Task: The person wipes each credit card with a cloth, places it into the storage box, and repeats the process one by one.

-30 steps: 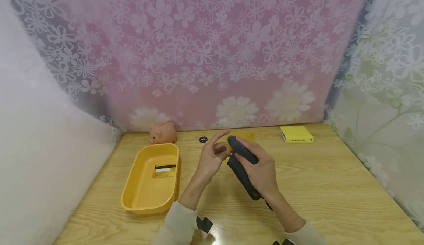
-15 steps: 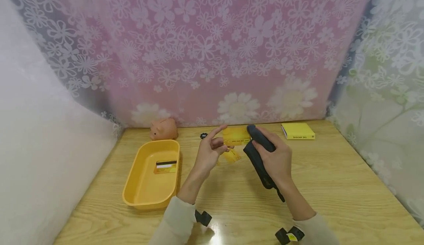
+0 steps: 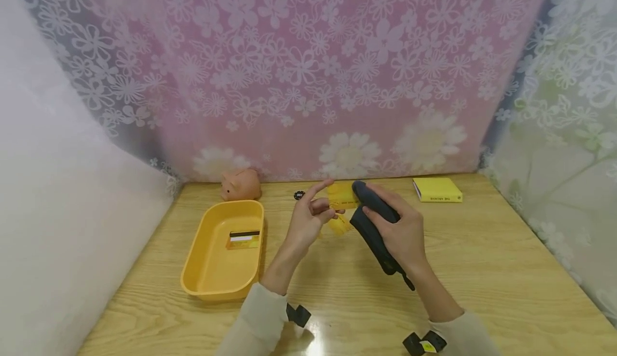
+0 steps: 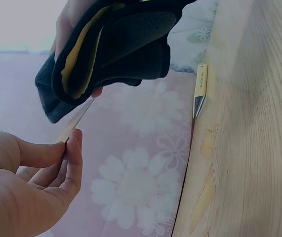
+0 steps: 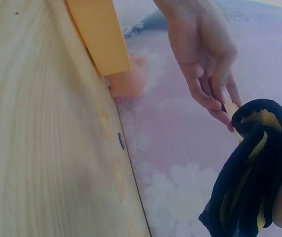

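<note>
My left hand pinches a thin yellow bank-style card at its left end, between thumb and fingers. My right hand grips a folded cloth, dark blue-black outside and yellow inside. The cloth's fold wraps the card's right end, so that end is hidden. In the left wrist view, the yellow lining shows between the dark layers. Below the hands, another yellow card lies on the table, partly covered by the left fingers. A card with a black stripe lies inside the yellow tub.
Behind the tub stands an orange piggy bank. A black poker chip lies near the back edge. At the back right is a yellow book. The wooden table ends against a flowered curtain.
The cloth slid right along the card from near my left fingers, uncovering most of it. Since half a second ago it has shifted slightly left over the card's right end. The left hand keeps its pinch.
</note>
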`<act>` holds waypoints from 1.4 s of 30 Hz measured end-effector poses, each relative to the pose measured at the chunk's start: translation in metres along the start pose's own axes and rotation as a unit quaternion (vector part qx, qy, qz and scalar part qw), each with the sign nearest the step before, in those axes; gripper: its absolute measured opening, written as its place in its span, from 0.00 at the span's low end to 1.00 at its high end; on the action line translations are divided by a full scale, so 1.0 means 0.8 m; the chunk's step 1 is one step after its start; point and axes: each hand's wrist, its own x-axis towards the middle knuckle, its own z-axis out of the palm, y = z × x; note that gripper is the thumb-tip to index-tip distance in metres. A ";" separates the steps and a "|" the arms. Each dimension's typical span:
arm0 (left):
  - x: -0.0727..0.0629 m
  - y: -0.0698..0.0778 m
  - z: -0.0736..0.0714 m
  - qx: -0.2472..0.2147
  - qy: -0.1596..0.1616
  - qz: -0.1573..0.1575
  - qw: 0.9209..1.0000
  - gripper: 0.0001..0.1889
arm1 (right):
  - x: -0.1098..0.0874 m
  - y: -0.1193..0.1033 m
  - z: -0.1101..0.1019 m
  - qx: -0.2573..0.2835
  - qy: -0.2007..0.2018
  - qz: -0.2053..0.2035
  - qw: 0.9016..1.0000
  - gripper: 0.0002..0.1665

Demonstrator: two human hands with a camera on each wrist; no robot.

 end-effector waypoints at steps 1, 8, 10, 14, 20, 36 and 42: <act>0.000 0.000 0.001 0.002 0.000 0.001 1.000 0.35 | -0.002 -0.001 0.002 0.002 -0.006 -0.004 1.000 0.32; -0.001 -0.002 0.006 0.004 -0.012 0.010 1.000 0.34 | -0.013 -0.008 0.021 0.037 -0.061 -0.010 0.997 0.31; -0.002 -0.003 0.008 0.005 -0.020 0.011 1.000 0.34 | -0.016 -0.008 0.025 0.044 -0.075 -0.015 0.996 0.30; -0.003 -0.006 0.012 0.016 -0.026 0.010 0.999 0.34 | -0.022 -0.008 0.032 0.048 -0.088 -0.028 0.995 0.30; -0.004 -0.008 0.017 0.025 -0.018 0.005 1.000 0.37 | -0.024 -0.008 0.033 0.051 -0.090 -0.020 0.994 0.29; -0.002 -0.003 0.011 -0.003 0.019 -0.027 0.999 0.34 | -0.004 0.001 0.005 0.001 -0.036 0.029 0.999 0.29; -0.001 0.000 0.008 -0.040 0.027 -0.036 0.998 0.33 | 0.007 0.009 -0.020 -0.027 0.004 0.062 0.998 0.29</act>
